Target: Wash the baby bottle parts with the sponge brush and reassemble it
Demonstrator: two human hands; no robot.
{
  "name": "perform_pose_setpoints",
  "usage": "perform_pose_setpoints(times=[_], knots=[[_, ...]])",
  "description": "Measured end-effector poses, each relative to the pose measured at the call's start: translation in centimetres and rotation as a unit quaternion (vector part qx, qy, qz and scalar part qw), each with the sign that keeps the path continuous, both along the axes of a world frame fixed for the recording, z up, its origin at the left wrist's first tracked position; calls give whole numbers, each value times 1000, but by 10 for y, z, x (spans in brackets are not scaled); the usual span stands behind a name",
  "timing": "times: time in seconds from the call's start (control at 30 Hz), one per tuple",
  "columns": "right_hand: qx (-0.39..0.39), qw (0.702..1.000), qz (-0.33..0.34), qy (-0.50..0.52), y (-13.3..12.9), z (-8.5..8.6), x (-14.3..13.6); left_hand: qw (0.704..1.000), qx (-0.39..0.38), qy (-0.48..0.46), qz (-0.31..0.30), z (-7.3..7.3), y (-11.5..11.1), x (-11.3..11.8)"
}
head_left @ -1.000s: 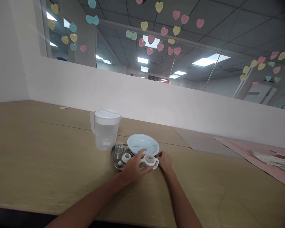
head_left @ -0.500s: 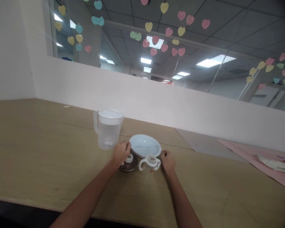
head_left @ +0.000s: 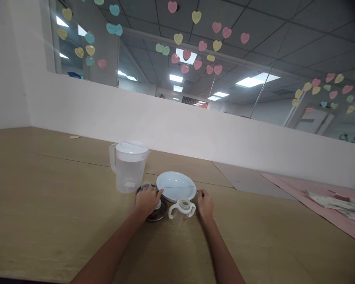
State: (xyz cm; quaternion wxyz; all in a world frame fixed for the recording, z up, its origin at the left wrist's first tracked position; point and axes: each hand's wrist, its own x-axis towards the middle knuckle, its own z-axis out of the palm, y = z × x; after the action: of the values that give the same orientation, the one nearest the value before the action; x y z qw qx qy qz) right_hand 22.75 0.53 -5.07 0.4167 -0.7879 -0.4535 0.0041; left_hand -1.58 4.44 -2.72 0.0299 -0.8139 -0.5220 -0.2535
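My left hand reaches over a dark round dish, fingers curled on a clear dome-shaped cap. A white ring-like part shows beside its thumb, mostly hidden. My right hand is closed right of the plate; what its fingers hold, if anything, I cannot make out. Between the hands stands a clear baby bottle without a top, with two white handles. Behind it lies a pale blue plate. Something green peeks out between bottle and right hand.
A clear lidded pitcher stands behind my left hand, its handle to the left. On the right, a pink sheet bears papers and a pen. A white wall below a window bounds the wooden table at the back.
My left hand has moved from the plate's edge onto the cap on the dark dish, its thumb now apart. My right hand stays closed beside the plate. The view has shifted slightly.
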Motion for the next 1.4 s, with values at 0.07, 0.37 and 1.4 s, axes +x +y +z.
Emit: perform_pose_setpoints(times=[0.07,0.37,1.4], knots=[[9,1000,9,1,0,0,0,999,24,22,30,0,-2,3],[25,1000,7,15,1,0,1,996,21,56,64,4,-4,8],[-123,983,103,-86,65,73,26,889,49,-449,-74,47,-3,15]])
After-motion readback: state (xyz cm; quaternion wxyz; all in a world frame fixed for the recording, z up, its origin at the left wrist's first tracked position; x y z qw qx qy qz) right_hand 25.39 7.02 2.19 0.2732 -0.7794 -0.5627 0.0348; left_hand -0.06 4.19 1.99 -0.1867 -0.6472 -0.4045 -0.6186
